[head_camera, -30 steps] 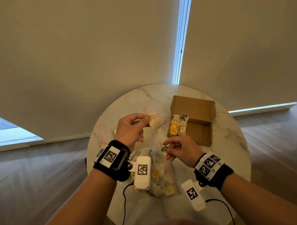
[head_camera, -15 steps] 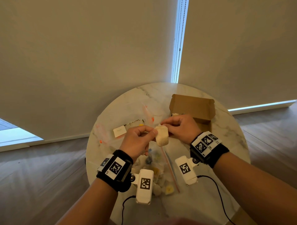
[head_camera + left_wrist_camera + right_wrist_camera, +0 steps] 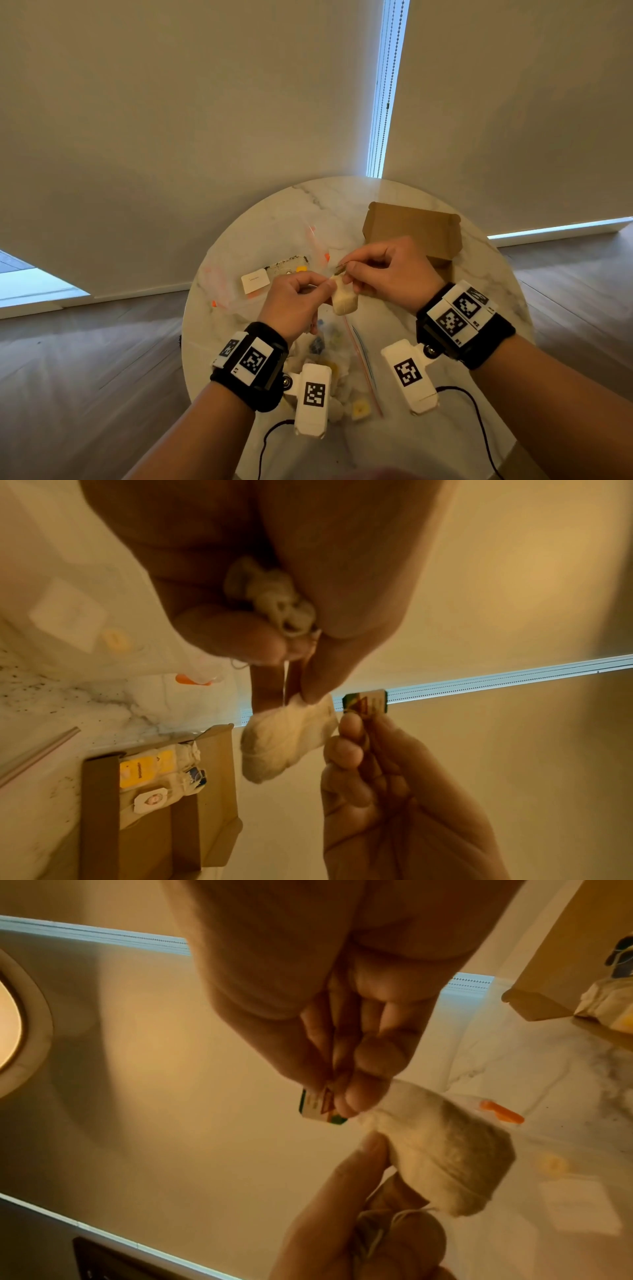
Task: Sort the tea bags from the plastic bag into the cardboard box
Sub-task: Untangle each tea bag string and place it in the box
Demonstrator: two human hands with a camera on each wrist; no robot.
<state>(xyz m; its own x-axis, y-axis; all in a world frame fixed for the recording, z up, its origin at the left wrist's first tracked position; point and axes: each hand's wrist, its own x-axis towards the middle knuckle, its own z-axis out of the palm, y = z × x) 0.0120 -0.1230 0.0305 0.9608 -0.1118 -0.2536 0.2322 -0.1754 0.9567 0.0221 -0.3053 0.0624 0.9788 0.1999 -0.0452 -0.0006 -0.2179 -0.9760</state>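
Observation:
My left hand (image 3: 298, 301) pinches the top of a cream tea bag (image 3: 344, 299) (image 3: 287, 742) (image 3: 441, 1156) above the table's middle; a wad of string (image 3: 274, 599) is bunched in its palm. Right beside it, my right hand (image 3: 387, 270) pinches the bag's small green and red paper tag (image 3: 365, 702) (image 3: 320, 1106). The open cardboard box (image 3: 414, 229) (image 3: 99, 813) stands behind my right hand, with several tea bags (image 3: 154, 775) along one side. The clear plastic bag (image 3: 329, 349) lies under my wrists with more tea bags inside.
The round marble table (image 3: 263, 233) carries an empty clear bag with orange marks (image 3: 222, 291), a white card (image 3: 255, 281) and a dark-flecked packet (image 3: 287, 265) at the left. Window blinds (image 3: 171, 120) rise behind the table. Cables (image 3: 479, 421) trail from the wrist cameras.
My left hand brought the tea bag down toward me, and my right hand rose from the plastic bag to meet it. The right fingers now hold the tag beside the bag.

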